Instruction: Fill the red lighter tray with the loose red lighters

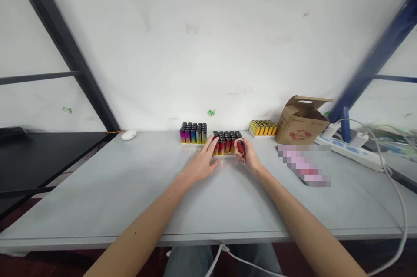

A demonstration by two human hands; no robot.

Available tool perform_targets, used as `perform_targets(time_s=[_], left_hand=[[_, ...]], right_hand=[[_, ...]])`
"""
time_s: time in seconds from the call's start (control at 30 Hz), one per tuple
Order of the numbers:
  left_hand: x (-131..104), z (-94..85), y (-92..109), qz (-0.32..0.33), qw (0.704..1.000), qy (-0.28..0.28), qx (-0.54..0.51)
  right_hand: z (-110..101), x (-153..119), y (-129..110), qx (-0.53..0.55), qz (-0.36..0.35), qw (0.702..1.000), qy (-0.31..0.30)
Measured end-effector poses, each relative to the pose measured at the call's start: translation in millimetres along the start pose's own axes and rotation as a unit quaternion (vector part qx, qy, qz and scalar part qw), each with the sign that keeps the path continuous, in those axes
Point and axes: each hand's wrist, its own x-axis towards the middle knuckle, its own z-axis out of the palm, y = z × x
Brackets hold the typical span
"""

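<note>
Rows of red lighters [228, 144] with black tops stand in a pale tray near the wall side of the table. My left hand [203, 160] rests at the left edge of these rows, its fingers apart and the fingertips close to the lighters. At their right end, my right hand [248, 154] has its fingers curled around a red lighter [240, 146]. Just left of them stands a block of multicoloured lighters [193, 133] in purple, blue and yellow. Yellow lighters [263, 128] stand in another tray further right.
An open cardboard box [298, 127] stands at the right, beside a white power strip [352, 153] with cables. A blurred pink object [302, 166] lies in front of the box. A small white case [129, 135] is at the back left of the grey table [130, 190].
</note>
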Motion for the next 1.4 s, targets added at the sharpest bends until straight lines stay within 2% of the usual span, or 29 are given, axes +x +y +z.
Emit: perform_targets(time_s=[0.2,0.27,0.33,0.43,0.5,0.57,0.7,0.97,1.13,1.2,1.33,1.4], left_hand=[[0,0.1,-2,0.016,1.0,0.008,0.011],[0,0.5,-2,0.021,1.0,0.01,0.013],[0,1.3,-2,0.02,1.0,0.011,0.015],[1,2.6,-2,0.018,1.0,0.013,0.014],[1,3.2,-3,0.019,1.0,0.015,0.013],[1,3.4,-3,0.021,1.0,0.015,0.014],[1,3.2,-3,0.022,0.999,0.016,0.015],[0,5.1,-5,0.023,1.0,0.02,0.002],[2,6.8,-3,0.029,0.997,0.058,0.031],[2,7.8,-2,0.027,0.996,0.071,0.037],[3,9.8,-3,0.033,0.996,0.074,0.033],[3,10.4,-4,0.034,0.996,0.073,0.031]], right_hand=[[2,-8,-5,-0.046,-0.006,0.994,-0.097],[5,-12,-7,-0.073,-0.027,0.989,-0.129],[8,-14,-9,-0.101,-0.067,0.983,-0.136],[11,-13,-9,-0.144,-0.16,0.973,-0.077],[11,-12,-8,-0.191,-0.229,0.954,-0.02],[10,-10,-6,-0.238,-0.27,0.933,0.023],[7,-8,0,-0.274,-0.274,0.919,0.07],[3,-4,10,-0.348,-0.266,0.897,0.061],[1,-4,13,-0.387,-0.277,0.876,0.078],[1,-5,12,-0.422,-0.304,0.848,0.098],[3,-5,13,-0.507,-0.365,0.76,0.179],[3,-4,14,-0.53,-0.365,0.742,0.188]])
